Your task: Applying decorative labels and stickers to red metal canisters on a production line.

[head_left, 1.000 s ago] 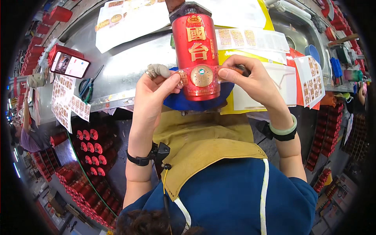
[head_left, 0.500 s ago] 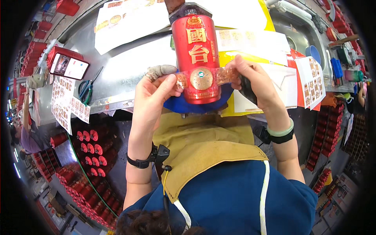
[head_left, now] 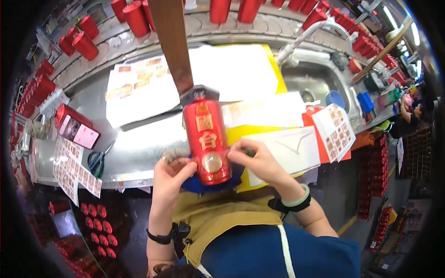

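A red bottle (head_left: 204, 139) with gold characters and a dark neck stands tilted in front of me, its base over a blue pad (head_left: 211, 185). Low on its front sits a round gold medallion of a clear label strip (head_left: 212, 163). My left hand (head_left: 174, 169), grey covers on some fingers, pinches at the bottle's left edge. On the opposite edge, my right hand (head_left: 257, 160) has thumb and fingers closed at the label's other end. The strip's ends are mostly hidden by my fingers and blurred.
Label sheets (head_left: 76, 169) hang over the bench's left edge beside scissors (head_left: 97, 162) and a phone (head_left: 78, 131). More label sheets (head_left: 334, 132) lie at right, before a sink (head_left: 320, 83). A brown post (head_left: 171, 46) rises behind the bottle. Red bottles (head_left: 136, 18) line the conveyor.
The view has tilted up, showing the conveyor. Both hands have drawn in toward the bottle's sides, and the label strip's ends, earlier held out to each side, are now close against it.
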A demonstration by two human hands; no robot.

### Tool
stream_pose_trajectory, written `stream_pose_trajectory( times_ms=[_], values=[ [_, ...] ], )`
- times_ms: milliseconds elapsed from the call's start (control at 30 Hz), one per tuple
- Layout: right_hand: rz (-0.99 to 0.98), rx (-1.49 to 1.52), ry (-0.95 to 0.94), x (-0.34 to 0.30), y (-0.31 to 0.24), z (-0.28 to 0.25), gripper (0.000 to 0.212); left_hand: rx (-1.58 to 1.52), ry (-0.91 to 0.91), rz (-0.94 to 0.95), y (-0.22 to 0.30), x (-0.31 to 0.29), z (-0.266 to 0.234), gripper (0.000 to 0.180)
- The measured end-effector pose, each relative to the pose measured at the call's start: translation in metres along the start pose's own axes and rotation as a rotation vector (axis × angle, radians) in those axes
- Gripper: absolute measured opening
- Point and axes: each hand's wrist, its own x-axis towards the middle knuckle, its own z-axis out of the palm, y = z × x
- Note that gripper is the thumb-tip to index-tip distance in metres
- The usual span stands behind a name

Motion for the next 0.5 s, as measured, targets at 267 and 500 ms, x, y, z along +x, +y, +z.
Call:
stream_pose_trajectory(
  times_ms=[267, 500],
  values=[
    [-0.024, -0.058, -0.031, 0.0002, 0.0006, -0.0033, 0.019, -0.051, -0.015, 0.007, -0.0032, 0.0024, 0.0005, 0.037],
    [0.036, -0.070, -0.033, 0.0007, 0.0009, -0.0064, 0.022, -0.197, -0.032, -0.108, 0.0026, 0.0028, -0.0032, 0.027]
  ],
)
